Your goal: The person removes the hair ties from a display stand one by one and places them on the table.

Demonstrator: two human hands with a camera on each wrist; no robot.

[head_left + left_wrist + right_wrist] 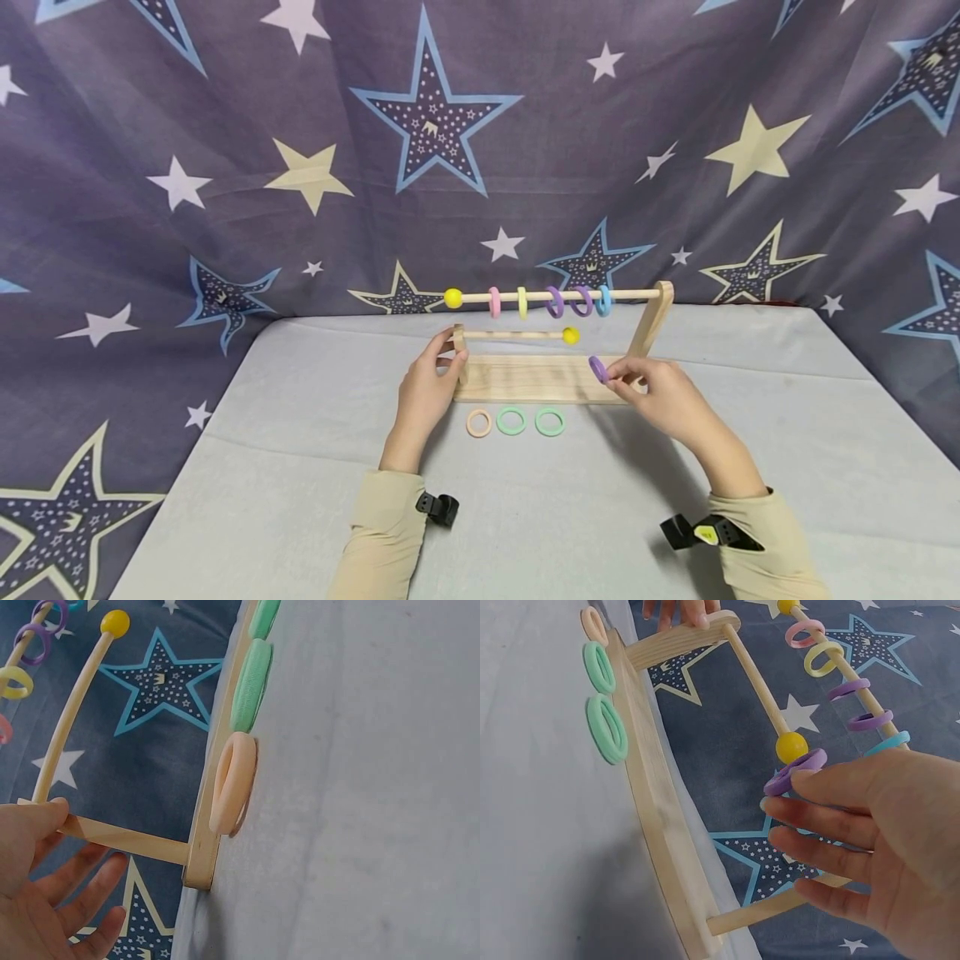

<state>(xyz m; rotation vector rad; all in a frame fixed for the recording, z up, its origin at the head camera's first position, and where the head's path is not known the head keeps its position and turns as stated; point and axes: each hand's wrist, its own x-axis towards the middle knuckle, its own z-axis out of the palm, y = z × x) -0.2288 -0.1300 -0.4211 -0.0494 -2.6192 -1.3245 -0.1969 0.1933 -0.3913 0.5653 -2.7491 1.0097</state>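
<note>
My right hand (663, 396) pinches a purple ring (597, 369) between thumb and fingertips. In the right wrist view that purple ring (795, 772) overlaps the yellow ball (791, 748) at the free end of the lower rod (756, 679). With thumb and index finger, my left hand (426, 392) grips the top of the short left post (124, 836) of a wooden stand (536, 379). The stand's upper rod (472, 297) carries a pink ring (495, 302), a yellow ring (522, 302), two purple rings and a blue ring (603, 301). No ring hangs on the lower rod.
Before the stand's base lie a peach ring (479, 411) and two green rings, one in the middle (512, 408) and one to the right (550, 410). A taller post (651, 321) rises at the stand's right end. Behind the grey-covered table (262, 500) hangs a star-patterned cloth (480, 208).
</note>
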